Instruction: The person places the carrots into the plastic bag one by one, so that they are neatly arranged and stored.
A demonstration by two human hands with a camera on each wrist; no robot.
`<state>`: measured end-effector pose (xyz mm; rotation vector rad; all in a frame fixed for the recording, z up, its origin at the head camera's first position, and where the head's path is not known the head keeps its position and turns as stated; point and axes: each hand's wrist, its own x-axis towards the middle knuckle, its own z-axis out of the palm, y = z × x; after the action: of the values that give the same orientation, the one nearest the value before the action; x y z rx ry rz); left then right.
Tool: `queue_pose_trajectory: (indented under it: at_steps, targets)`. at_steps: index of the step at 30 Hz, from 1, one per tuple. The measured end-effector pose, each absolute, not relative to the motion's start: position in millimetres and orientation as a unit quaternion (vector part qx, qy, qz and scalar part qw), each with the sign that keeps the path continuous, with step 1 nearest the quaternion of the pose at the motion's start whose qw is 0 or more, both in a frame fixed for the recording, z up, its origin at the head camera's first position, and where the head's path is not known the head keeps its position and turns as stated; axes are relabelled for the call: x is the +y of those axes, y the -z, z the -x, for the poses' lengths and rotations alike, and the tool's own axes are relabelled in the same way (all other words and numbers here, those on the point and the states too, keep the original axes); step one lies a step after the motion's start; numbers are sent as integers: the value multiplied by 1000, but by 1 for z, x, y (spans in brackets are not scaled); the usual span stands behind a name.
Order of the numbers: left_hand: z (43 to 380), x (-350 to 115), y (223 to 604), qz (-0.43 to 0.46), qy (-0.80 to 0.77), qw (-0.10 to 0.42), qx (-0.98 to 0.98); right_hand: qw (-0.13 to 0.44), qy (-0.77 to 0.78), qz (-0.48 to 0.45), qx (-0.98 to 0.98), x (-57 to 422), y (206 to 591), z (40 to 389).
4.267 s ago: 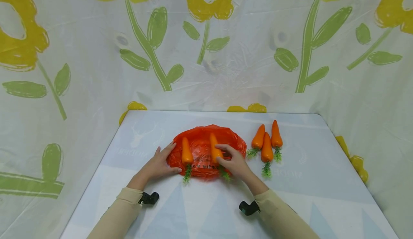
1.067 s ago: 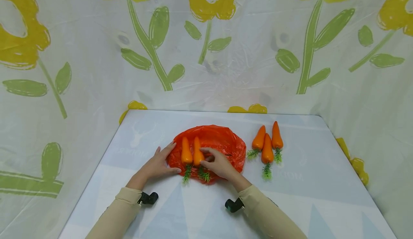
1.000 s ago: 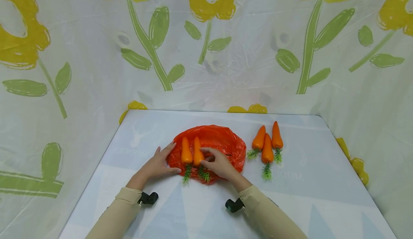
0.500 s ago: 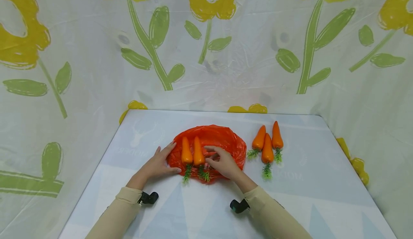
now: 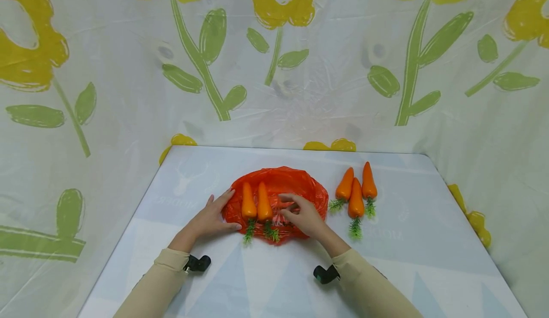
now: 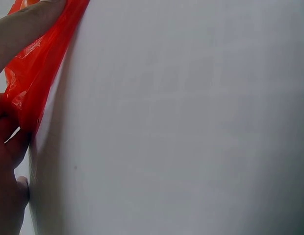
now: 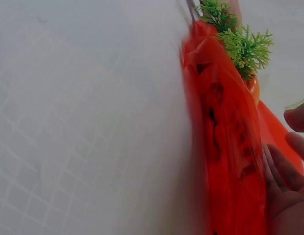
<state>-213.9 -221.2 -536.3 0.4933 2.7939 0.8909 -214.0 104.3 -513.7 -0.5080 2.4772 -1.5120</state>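
A red plastic bag (image 5: 296, 182) lies spread with its mouth wide on the table. Two toy carrots (image 5: 248, 203) with green leafy tops rest side by side in its left half, leaves toward the person. My left hand (image 5: 210, 217) rests against the bag's left edge, thumb and fingers spread wide apart; in the left wrist view the thumb (image 6: 29, 27) lies on the red plastic. My right hand (image 5: 306, 215) hovers over the bag's right half, fingers loosely bent, holding nothing, apart from the right-hand carrot (image 5: 264, 203). The right wrist view shows its fingers beside the bag wall (image 7: 230, 142).
Three more toy carrots (image 5: 356, 199) lie close together on the table (image 5: 407, 241), right of the bag. A curtain (image 5: 334, 103) printed with yellow flowers hangs behind the table and along both sides. Each wrist wears a small black camera (image 5: 327, 274).
The right hand moved its carrot left beside the other one, then let go and drew back to the right. The left hand has stayed at the bag's edge.
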Motion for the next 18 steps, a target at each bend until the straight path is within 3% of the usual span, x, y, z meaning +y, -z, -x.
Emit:
queue_pose_trajectory:
  at_steps: [18]
  targets:
    - [214,-222,534,-170,-297,88,936,73,521,148,837,121,510,215]
